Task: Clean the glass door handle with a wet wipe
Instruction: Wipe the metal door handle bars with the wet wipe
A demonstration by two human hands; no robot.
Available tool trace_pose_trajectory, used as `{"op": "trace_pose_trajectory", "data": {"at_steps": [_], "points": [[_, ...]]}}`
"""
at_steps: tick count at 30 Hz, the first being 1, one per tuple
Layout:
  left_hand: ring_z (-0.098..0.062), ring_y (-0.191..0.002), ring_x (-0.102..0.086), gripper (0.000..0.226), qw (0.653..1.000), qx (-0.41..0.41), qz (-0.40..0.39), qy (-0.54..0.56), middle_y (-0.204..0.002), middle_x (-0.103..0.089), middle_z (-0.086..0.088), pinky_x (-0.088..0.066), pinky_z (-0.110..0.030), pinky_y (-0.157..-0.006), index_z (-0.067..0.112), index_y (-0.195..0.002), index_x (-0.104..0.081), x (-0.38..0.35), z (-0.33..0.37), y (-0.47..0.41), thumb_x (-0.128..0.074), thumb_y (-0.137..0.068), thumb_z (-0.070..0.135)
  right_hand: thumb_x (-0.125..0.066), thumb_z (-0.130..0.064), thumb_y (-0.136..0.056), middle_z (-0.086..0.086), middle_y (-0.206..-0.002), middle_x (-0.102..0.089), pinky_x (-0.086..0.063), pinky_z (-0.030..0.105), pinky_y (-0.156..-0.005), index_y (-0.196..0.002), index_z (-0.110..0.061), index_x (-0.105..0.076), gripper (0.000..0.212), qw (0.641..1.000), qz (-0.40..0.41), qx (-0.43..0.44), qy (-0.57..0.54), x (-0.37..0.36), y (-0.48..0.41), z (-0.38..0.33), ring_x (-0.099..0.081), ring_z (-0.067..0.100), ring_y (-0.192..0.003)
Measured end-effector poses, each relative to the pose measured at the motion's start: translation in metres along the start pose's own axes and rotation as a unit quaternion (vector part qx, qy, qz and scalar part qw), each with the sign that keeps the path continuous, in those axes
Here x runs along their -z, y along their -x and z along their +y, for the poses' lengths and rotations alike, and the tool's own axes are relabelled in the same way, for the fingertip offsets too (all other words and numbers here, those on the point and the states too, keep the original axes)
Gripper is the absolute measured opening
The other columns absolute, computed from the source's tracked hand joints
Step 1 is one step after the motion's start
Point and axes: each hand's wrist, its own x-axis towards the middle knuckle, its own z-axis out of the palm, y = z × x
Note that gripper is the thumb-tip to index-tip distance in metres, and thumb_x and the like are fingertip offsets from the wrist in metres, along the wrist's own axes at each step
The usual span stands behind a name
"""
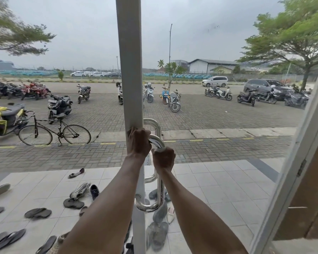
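A shiny chrome door handle [159, 191] curves out from the grey metal door frame [131, 70] and runs down the glass door. My left hand [138, 141] grips the frame edge beside the handle's upper bend. My right hand [163, 159] is closed around the handle just below that bend, with a bit of white wet wipe [161, 149] showing at the top of the fist. A second chrome handle [153, 123] shows through the glass on the outer side.
Several sandals and shoes [79, 192] lie on the tiled porch outside. A bicycle [54, 132] and parked motorbikes stand on the paving beyond. An angled white frame [290, 171] and a brown panel [314, 195] sit at the right.
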Motion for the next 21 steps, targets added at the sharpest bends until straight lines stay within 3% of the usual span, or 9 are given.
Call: {"op": "trace_pose_trajectory", "data": {"at_steps": [6, 12, 21], "points": [[-0.032, -0.091, -0.060, 0.027, 1.000, -0.006, 0.018, -0.001, -0.080, -0.074, -0.006, -0.043, -0.037, -0.092, 0.015, -0.082, -0.074, -0.004, -0.001, 0.000, -0.059, -0.067, -0.002, -0.074, -0.024, -0.073, 0.018, -0.081, -0.075, -0.040, 0.024, -0.062, -0.073, -0.002, -0.071, 0.023, 1.000, -0.011, -0.027, -0.012, -0.007, 0.013, 0.035, -0.071, 0.034, -0.082], [-0.030, -0.085, -0.059, 0.024, 0.999, -0.010, 0.030, 0.001, -0.073, -0.071, -0.005, -0.044, -0.036, -0.088, 0.014, -0.075, -0.072, -0.007, -0.003, 0.000, -0.062, -0.065, -0.005, -0.073, -0.024, -0.075, 0.018, -0.090, -0.076, -0.057, 0.034, -0.077, -0.086, -0.003, -0.075, 0.024, 0.999, -0.031, -0.035, 0.006, -0.018, 0.026, 0.074, -0.071, 0.034, -0.090], [-0.031, -0.087, -0.059, 0.023, 1.000, -0.006, 0.027, -0.006, -0.076, -0.071, -0.005, -0.042, -0.036, -0.085, 0.014, -0.074, -0.070, -0.006, -0.002, 0.002, -0.060, -0.066, -0.005, -0.076, -0.022, -0.079, 0.018, -0.088, -0.077, -0.057, 0.035, -0.080, -0.084, -0.001, -0.076, 0.021, 0.999, -0.033, -0.027, 0.008, -0.024, 0.036, 0.099, -0.073, 0.033, -0.088]]}}
